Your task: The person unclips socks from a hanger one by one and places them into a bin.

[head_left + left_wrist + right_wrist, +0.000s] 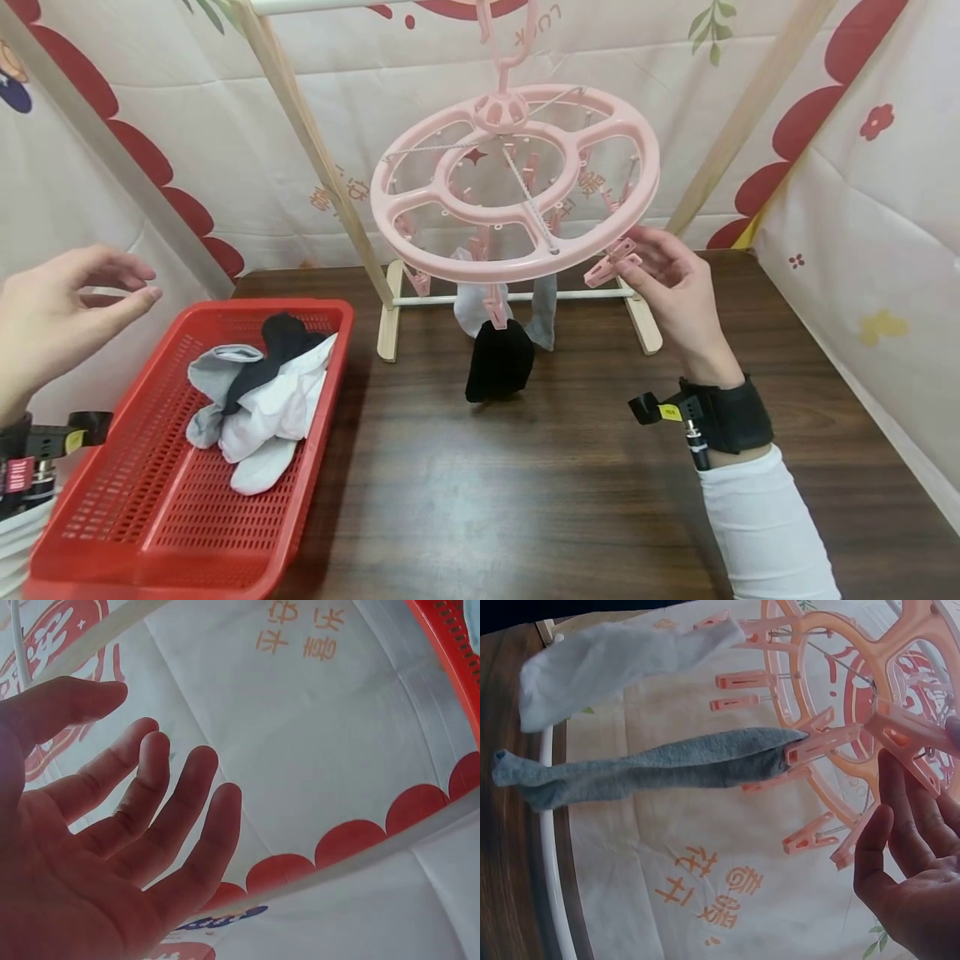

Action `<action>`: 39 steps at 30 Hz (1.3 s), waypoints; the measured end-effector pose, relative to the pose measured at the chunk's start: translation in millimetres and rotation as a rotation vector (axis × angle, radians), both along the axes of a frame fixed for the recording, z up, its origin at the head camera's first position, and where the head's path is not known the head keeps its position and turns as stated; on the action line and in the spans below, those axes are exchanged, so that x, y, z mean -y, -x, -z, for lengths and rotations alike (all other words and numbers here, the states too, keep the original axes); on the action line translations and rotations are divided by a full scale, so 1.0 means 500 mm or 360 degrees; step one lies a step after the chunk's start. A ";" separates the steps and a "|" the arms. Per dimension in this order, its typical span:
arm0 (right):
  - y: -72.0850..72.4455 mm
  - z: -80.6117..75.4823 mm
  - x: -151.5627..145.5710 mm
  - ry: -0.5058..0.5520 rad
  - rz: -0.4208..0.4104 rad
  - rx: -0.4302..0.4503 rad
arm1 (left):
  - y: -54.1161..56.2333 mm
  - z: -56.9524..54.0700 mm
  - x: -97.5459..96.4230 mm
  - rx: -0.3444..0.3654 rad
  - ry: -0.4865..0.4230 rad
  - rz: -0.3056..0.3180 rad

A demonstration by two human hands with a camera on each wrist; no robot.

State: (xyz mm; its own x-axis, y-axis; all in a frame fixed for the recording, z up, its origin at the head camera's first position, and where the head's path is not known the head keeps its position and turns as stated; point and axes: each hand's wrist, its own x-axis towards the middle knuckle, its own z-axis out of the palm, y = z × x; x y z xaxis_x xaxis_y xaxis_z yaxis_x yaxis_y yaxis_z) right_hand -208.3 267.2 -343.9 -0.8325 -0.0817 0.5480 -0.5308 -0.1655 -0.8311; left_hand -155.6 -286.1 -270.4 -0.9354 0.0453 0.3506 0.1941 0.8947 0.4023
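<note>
My right hand [678, 287] pinches a pink clothespin [611, 262] between thumb and fingers at the right rim of a round pink clip hanger [517, 268]. In the right wrist view, that clothespin [907, 742] has nothing in it. A black sock [501, 367] hangs from a front clip. Behind it hang a grey sock [675, 765] and a white sock [615, 671]. My left hand [71, 312] is in the air by the red basket [217, 533], fingers relaxed and holding nothing. Grey, black and white socks [281, 404] lie heaped in the basket.
The hanger hooks onto a stand with wooden legs [322, 167] and a white lower bar [435, 300]. Other clips dangle around the ring. The stand and basket rest on a dark wooden table [480, 492]. Printed white cloth [862, 275] walls the back and sides.
</note>
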 end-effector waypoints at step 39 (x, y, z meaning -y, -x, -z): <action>0.025 0.013 0.087 -0.0718 0.0069 -0.0096 | 0.065 0.104 -0.287 0.0198 0.0003 0.1056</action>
State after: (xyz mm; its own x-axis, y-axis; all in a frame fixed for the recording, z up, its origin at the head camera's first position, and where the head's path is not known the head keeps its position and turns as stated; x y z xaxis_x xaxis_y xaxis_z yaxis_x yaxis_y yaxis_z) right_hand -221.1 223.6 -350.4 -0.8081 -0.2890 0.5133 -0.5790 0.2295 -0.7823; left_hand -188.1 -142.4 -322.3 -0.7425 0.6248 0.2415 0.6552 0.6025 0.4557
